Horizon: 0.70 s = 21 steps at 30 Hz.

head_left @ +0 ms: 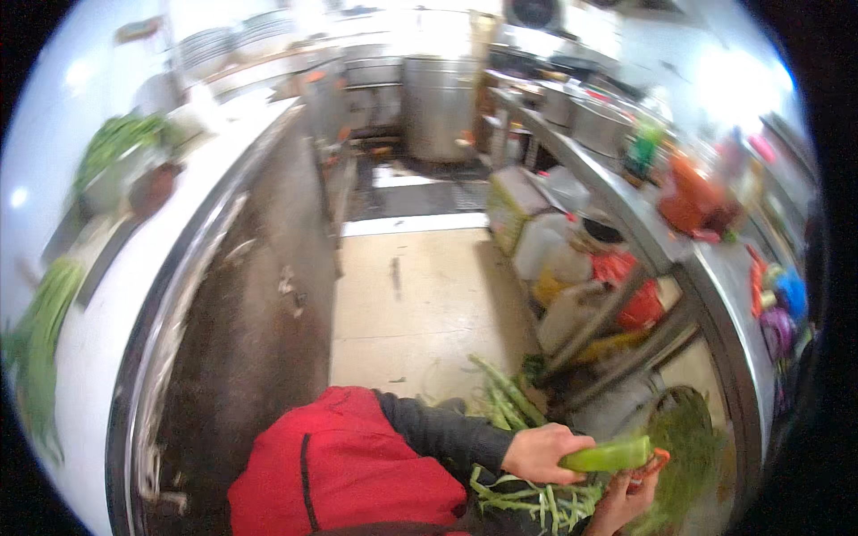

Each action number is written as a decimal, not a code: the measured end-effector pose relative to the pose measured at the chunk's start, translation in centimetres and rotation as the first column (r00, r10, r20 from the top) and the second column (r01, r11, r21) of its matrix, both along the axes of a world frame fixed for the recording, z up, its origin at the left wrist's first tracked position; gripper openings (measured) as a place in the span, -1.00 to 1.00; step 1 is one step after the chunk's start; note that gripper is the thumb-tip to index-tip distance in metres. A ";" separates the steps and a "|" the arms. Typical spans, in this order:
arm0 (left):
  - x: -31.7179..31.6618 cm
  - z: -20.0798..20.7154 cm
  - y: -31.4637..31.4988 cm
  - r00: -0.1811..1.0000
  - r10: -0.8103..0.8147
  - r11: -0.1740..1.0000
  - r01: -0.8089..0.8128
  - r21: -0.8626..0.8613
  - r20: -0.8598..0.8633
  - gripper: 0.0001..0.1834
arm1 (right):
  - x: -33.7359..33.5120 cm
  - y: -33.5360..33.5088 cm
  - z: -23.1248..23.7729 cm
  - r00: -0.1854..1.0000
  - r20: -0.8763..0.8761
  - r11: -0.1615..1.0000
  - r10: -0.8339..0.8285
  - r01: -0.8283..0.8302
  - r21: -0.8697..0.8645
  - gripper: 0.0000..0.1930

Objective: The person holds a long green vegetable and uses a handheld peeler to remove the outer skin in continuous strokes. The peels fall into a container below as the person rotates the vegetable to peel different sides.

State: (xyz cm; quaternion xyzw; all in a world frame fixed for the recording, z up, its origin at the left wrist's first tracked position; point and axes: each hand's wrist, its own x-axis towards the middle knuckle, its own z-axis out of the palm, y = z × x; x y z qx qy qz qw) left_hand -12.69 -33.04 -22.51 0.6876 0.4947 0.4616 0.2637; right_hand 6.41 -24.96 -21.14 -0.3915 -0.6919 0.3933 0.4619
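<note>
My left hand (pixel 543 454) is closed around one end of a thick, bright green stalk (pixel 608 454), which looks like celtuce. It points to the right, its smooth surface pale green. Just below its far end, my right hand (pixel 626 502) grips a small orange-red tool (pixel 660 460), probably a peeler; its blade is too blurred to make out. The tool lies against or very close to the stalk's tip. Under my hands lies a loose pile of long green peelings (pixel 545 502).
Long green stalks (pixel 509 393) lie on the floor ahead of my hands. To the right are leafy greens (pixel 684 456) and a metal table (pixel 657 237) with jugs (pixel 545 246) and bags underneath. A white counter (pixel 152 295) bearing greens (pixel 40 335) runs along the left. A tall metal pot (pixel 438 107) stands far off.
</note>
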 end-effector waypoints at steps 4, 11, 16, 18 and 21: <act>-1.1 0.9 -2.4 0.990 0.064 0.998 -0.061 -0.029 0.127 -0.61 | -0.9 0.0 -0.8 0.978 0.181 0.973 0.101 -0.135 0.187 -0.51; -1.7 1.3 -3.0 0.965 0.247 0.965 -0.253 0.073 0.083 -0.59 | -0.9 2.5 -3.0 0.989 -0.073 0.820 0.128 -0.147 -0.553 -0.37; -1.0 1.6 -2.9 0.978 0.147 0.983 -0.161 0.086 0.150 -0.62 | 0.6 1.5 -1.8 0.977 -0.014 0.958 0.214 -0.213 -0.192 -0.27; -0.7 1.6 -2.7 0.978 0.129 0.980 -0.151 0.130 0.162 -0.64 | 1.2 1.5 -1.0 0.988 0.055 0.964 0.142 -0.126 -0.234 -0.26; 0.0 1.5 -2.3 0.975 0.158 0.958 -0.189 0.215 0.154 -0.66 | 2.3 2.8 -0.9 0.998 0.054 0.664 -0.030 0.060 -0.745 -0.35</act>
